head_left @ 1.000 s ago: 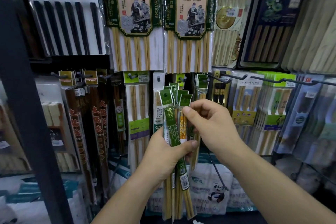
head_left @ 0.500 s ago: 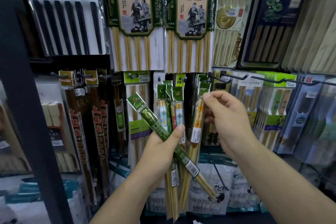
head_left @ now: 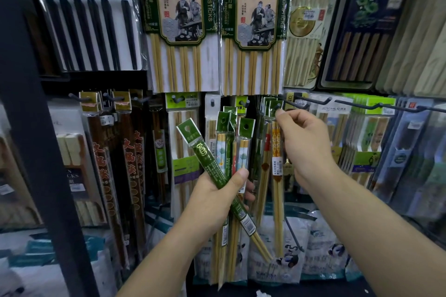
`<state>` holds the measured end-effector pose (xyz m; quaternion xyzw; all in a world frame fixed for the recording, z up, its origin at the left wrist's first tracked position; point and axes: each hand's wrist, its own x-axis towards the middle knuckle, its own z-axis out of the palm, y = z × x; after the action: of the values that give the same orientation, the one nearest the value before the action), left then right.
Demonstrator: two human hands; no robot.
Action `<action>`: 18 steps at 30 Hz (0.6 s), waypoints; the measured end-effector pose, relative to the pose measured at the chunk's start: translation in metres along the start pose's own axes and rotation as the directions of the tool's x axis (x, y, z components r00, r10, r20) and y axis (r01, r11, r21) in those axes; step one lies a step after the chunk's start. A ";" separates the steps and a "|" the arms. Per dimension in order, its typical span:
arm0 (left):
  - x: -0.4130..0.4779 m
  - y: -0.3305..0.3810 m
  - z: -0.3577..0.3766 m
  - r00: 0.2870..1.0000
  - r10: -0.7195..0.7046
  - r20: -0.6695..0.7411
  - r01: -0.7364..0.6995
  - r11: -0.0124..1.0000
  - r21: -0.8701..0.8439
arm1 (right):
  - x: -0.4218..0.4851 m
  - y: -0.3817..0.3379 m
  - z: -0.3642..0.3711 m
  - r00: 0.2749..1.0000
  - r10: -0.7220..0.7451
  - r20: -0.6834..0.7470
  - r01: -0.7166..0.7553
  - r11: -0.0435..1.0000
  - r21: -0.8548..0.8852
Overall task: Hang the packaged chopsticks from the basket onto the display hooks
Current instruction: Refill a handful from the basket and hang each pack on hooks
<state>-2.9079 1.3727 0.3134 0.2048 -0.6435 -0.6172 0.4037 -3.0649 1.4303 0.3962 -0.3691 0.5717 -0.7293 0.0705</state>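
My left hand (head_left: 217,196) grips several slim chopstick packs with green header cards. One green-sleeved pack (head_left: 205,154) tilts to the upper left, and the others (head_left: 242,149) stand upright behind it. My right hand (head_left: 304,144) pinches the green header of one chopstick pack (head_left: 275,152), which has orange-patterned sticks. It holds that header up at the tip of a black display hook (head_left: 293,103). More packs of the same kind hang just left of it. The basket is out of view.
Large hot-pot chopstick packs (head_left: 179,21) hang above. Dark red packs (head_left: 128,152) hang at the left and green-labelled sets (head_left: 366,137) at the right. Long black hooks (head_left: 391,106) stick out toward me at the right. A dark shelf post (head_left: 31,128) stands at the left.
My right hand pulled one pack out of the left hand's bunch and raised it up and right to the hook tip. The green-sleeved pack in my left hand tilted leftward.
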 end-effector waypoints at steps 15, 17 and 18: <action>-0.001 -0.004 0.001 0.994 0.086 0.061 -0.094 0.986 0.134 | -0.039 0.001 0.001 0.960 -0.194 0.203 0.217 0.972 -0.094; -0.001 -0.004 0.003 0.993 0.105 0.053 -0.112 0.984 0.140 | -0.049 -0.005 0.003 0.928 -0.206 0.312 0.249 0.963 -0.103; -0.001 -0.004 0.003 0.993 0.114 0.028 -0.118 0.977 0.177 | -0.052 -0.007 0.004 0.923 -0.195 0.330 0.243 0.964 -0.109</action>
<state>-2.9112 1.3746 0.3095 0.1968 -0.7106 -0.5342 0.4134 -3.0228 1.4565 0.3785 -0.5473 0.5603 -0.6196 0.0517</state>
